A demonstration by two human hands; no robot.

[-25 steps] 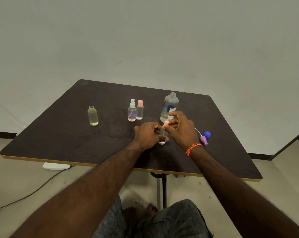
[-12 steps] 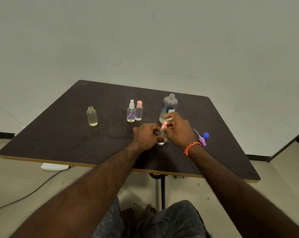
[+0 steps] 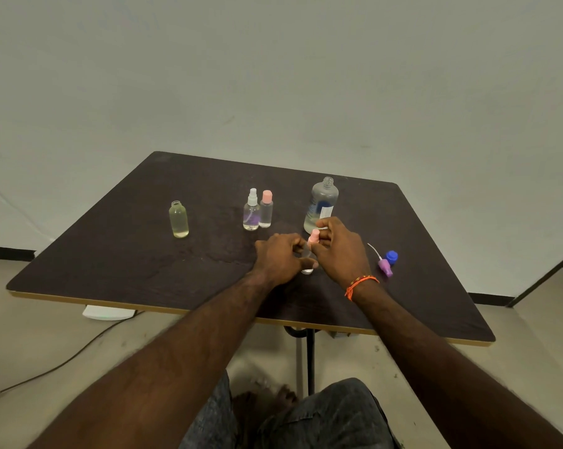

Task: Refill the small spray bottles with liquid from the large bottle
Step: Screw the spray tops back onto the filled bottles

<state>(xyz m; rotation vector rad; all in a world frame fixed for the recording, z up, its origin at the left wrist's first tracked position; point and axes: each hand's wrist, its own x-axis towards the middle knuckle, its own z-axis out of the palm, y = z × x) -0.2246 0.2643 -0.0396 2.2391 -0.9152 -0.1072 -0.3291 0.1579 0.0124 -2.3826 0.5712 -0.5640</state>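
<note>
Head view, left to right: an uncapped yellowish glass bottle [image 3: 178, 219] stands apart on the dark surface [image 3: 118, 254], likely awaiting its turn. Two capped small spray bottles [image 3: 257, 211] stand touching, presumably done. My left hand [image 3: 281, 259] grips the clear small bottle [image 3: 307, 260] to steady it; my right hand [image 3: 340, 251] pinches its pink cap [image 3: 313, 237], apparently screwing. The large clear bottle [image 3: 321, 204] stands open just behind. Against the earlier frames, both grips are unchanged.
</note>
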